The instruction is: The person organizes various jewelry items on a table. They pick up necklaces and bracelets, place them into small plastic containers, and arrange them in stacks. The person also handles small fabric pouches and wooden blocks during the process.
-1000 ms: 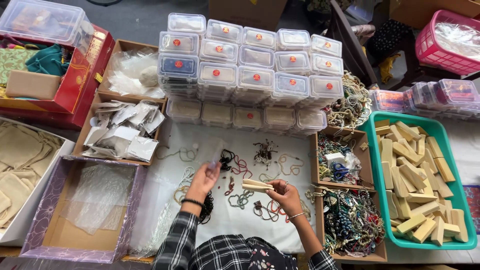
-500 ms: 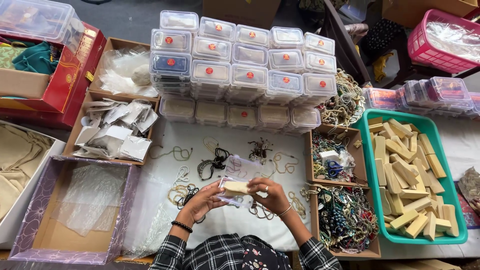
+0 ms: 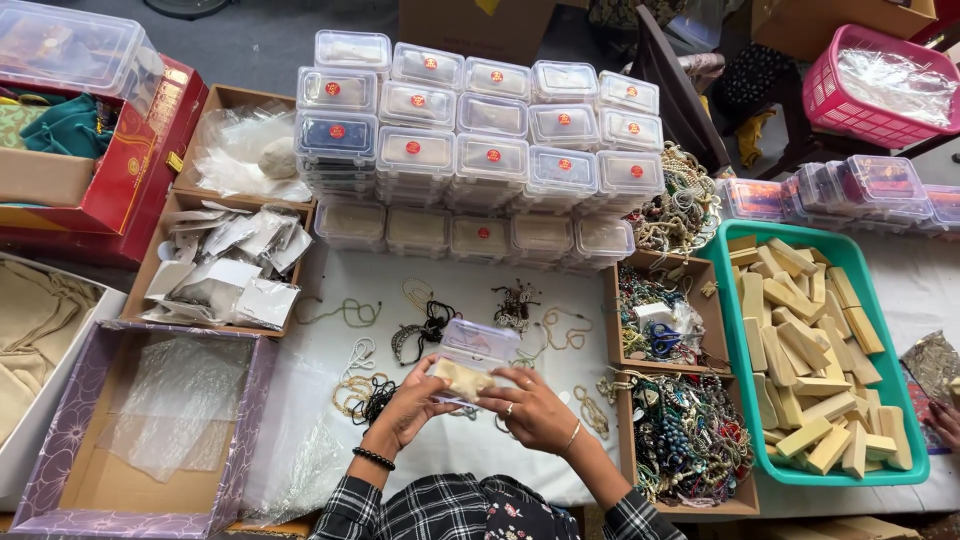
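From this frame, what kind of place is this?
Likely a jewellery packing or sorting station: stacked clear lidded boxes, cardboard trays of beaded necklaces, and a green tray of small tan cartons. Both hands hold a clear packet.

— What sort of place is this?
— A jewellery packing workshop: stacked clear boxes [image 3: 480, 150] with red stickers, cardboard trays of beads [image 3: 690, 440], necklaces [image 3: 430, 330] loose on a white cloth [image 3: 330, 290]
— Anything else?
— A green crate [image 3: 905, 400] of wooden blocks [image 3: 800, 340], a carton of plastic bags [image 3: 230, 270]
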